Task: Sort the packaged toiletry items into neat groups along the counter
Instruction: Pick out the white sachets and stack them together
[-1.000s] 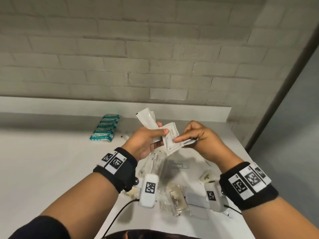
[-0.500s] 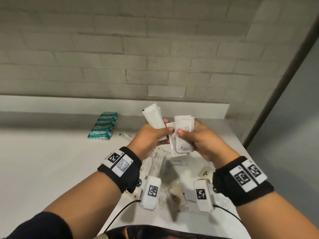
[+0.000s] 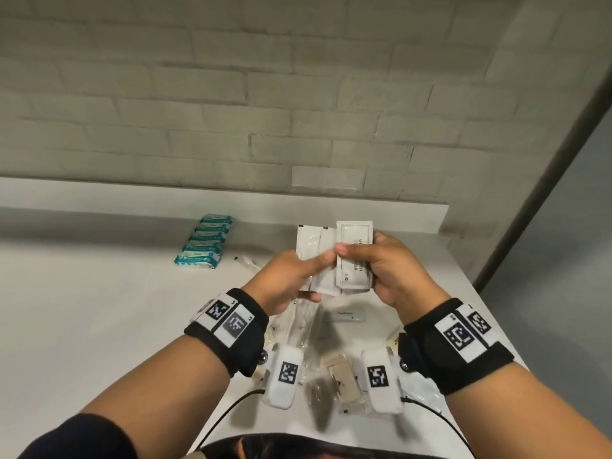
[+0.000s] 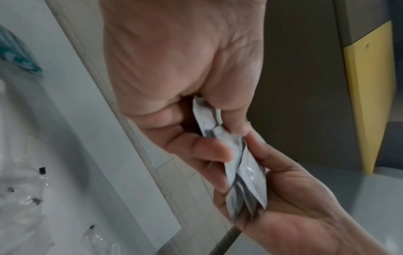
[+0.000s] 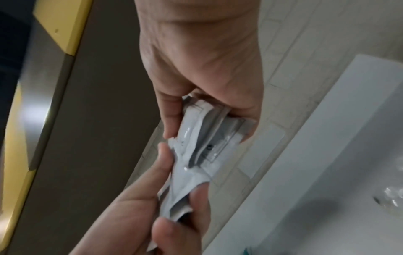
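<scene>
Both hands hold a bunch of flat white sachets (image 3: pixel 352 256) upright above the white counter (image 3: pixel 99 309). My left hand (image 3: pixel 291 276) grips the left sachets (image 3: pixel 309 243), thumb on their front. My right hand (image 3: pixel 390 266) pinches the printed front sachet, thumb across its face. The wrist views show the sachet stack (image 4: pixel 244 165) edge-on between the left fingers (image 4: pixel 196 146) and the right hand (image 4: pixel 294 198), and the stack (image 5: pixel 200 143) clamped by the right fingers (image 5: pixel 172 117). A row of teal packets (image 3: pixel 207 241) lies grouped at the back left.
Loose clear-wrapped and small white items (image 3: pixel 344 316) lie scattered on the counter under my hands, some beige ones (image 3: pixel 342 376) nearer me. A brick wall (image 3: pixel 298 111) backs the counter; its right edge (image 3: pixel 477 293) drops off beside a grey floor.
The sachets went from splayed apart to gathered upright side by side. My right hand turned its sachet vertical and brought it against the ones in my left hand.
</scene>
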Demonstrator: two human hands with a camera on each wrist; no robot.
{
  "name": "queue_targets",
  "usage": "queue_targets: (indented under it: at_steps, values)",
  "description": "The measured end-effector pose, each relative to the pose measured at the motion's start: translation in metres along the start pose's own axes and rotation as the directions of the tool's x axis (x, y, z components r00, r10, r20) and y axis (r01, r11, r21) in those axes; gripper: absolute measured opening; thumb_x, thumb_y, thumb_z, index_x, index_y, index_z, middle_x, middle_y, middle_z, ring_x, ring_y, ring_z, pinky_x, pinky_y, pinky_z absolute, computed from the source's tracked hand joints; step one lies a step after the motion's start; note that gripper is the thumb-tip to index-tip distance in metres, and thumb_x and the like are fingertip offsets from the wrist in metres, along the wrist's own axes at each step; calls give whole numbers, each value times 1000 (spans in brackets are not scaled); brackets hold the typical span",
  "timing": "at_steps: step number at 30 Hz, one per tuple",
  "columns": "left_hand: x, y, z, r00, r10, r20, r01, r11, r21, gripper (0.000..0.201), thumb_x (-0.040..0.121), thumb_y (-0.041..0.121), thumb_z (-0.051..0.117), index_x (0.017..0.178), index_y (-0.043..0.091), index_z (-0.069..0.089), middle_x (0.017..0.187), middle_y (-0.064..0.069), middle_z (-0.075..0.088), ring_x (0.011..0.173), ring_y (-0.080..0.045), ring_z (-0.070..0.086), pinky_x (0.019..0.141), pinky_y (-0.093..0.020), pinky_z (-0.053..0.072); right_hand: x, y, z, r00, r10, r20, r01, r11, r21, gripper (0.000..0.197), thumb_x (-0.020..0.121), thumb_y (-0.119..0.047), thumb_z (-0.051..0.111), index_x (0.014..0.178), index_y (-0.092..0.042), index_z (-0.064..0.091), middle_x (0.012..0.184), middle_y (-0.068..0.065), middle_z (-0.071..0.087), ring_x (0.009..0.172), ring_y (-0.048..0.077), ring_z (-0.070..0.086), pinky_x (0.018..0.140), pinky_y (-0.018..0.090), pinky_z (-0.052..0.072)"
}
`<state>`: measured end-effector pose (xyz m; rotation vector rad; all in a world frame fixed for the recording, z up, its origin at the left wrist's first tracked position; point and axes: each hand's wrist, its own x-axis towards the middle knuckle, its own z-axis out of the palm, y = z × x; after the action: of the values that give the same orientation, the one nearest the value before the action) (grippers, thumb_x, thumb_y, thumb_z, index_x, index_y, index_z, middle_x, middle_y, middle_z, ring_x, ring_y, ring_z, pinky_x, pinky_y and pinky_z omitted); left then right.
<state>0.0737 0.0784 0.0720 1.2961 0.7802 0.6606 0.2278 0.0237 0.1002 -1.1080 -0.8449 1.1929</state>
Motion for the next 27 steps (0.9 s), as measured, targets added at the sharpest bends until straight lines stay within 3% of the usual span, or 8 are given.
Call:
queue_targets:
  at_steps: [3, 6, 9, 13, 17, 21, 25, 27]
  values:
    - [2, 1, -6, 996, -85, 28, 88, 984, -152, 54, 91, 62, 39, 114, 22, 66, 109, -11, 73, 90, -27, 71, 49, -20, 49, -1, -11, -5, 956, -290, 42, 293, 945, -145, 23, 74, 12, 69, 84, -8, 65, 79, 6, 65, 69, 14, 65, 63, 24, 55]
    - [3, 2, -13, 994, -110, 19, 110, 949, -297, 40, 88, 41, 61, 115, 12, 66, 98, -9, 74, 80, -19, 69, 50, -17, 51, -5, -14, -10, 896, -334, 292, 436, 787, -436, 21, 66, 15, 74, 76, -3, 73, 83, 5, 48, 75, 11, 53, 70, 16, 49]
    - [9, 3, -17, 982, -89, -168, 17, 920, -392, 14, 84, 10, 70, 98, 9, 70, 81, -4, 74, 74, -13, 67, 52, -17, 52, -5, 7, -19, 948, -141, 285, 290, 751, -593, 33, 69, 13, 75, 86, -15, 74, 87, 2, 53, 80, 12, 57, 76, 17, 51]
    - [14, 0, -24, 956, -26, -294, -74, 942, -327, 3, 85, 4, 68, 85, 7, 68, 69, 0, 73, 64, -9, 68, 55, -19, 54, -7, 28, -34, 998, -5, 56, 31, 882, -471, 20, 83, 7, 65, 90, -12, 63, 78, 6, 65, 68, 18, 60, 56, 20, 47]
    - [17, -7, -22, 951, 4, -310, -79, 970, -231, 6, 85, 3, 68, 84, 9, 68, 76, 0, 73, 71, -11, 67, 57, -21, 54, -6, 16, -33, 997, -68, 27, 73, 939, -335, 15, 88, 6, 59, 95, -7, 62, 61, -6, 66, 48, -1, 58, 42, 12, 43]
    - [20, -10, -14, 953, 36, -300, -88, 983, -159, 8, 85, 2, 68, 89, 9, 67, 85, -2, 71, 74, -9, 67, 56, -22, 55, 2, 1, -21, 989, -139, 48, 147, 940, -307, 13, 90, 3, 57, 95, -8, 59, 52, -9, 63, 42, -1, 53, 39, 14, 40]
    - [23, -7, -14, 923, 96, -372, -219, 926, -306, 10, 88, -1, 63, 98, -4, 63, 84, -9, 69, 72, -12, 69, 78, -31, 60, 8, 8, -22, 988, -152, -21, 132, 910, -394, 11, 92, -5, 59, 103, -7, 58, 66, -4, 61, 43, -6, 54, 39, 10, 40]
    - [25, -5, -17, 912, 85, -401, -257, 881, -398, 4, 89, -1, 62, 93, -1, 62, 84, -8, 69, 78, -14, 68, 86, -35, 57, 9, 23, -23, 997, -72, 16, 71, 878, -473, 18, 92, -11, 61, 108, -4, 59, 78, 2, 66, 56, -1, 60, 46, 13, 44]
